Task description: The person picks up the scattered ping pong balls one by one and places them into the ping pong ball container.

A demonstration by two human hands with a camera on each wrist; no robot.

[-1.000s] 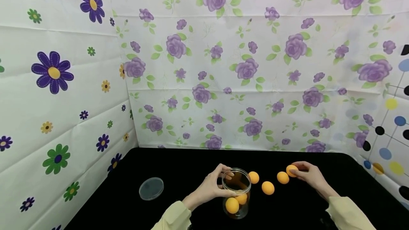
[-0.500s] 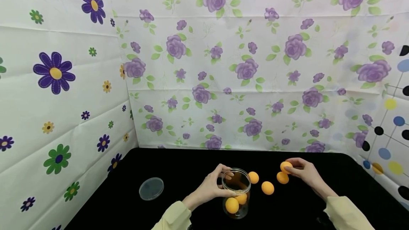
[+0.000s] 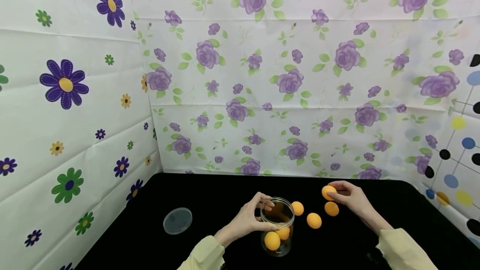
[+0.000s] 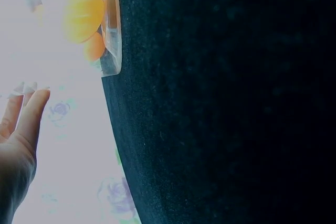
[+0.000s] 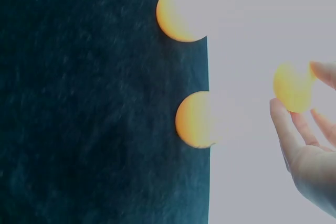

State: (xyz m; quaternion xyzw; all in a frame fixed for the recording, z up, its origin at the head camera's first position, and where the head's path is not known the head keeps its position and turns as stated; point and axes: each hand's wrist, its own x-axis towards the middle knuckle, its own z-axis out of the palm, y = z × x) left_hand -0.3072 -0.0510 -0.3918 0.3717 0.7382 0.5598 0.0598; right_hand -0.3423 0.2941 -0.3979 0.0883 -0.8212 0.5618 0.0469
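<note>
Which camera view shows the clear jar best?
The head view: the clear jar shows from open mouth to base, gripped by the left hand. The left wrist view shows only part, beside glare; the right wrist view shows none.

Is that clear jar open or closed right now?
Open. Nothing caps the jar, and a round clear disc, apparently its lid, lies to its left on the black table.

Jar (image 3: 287,223) and loose balls (image 3: 314,221), viewed forward-and-down from the head, are shared with nearer, sideways left- and right-wrist views, respectively.
</note>
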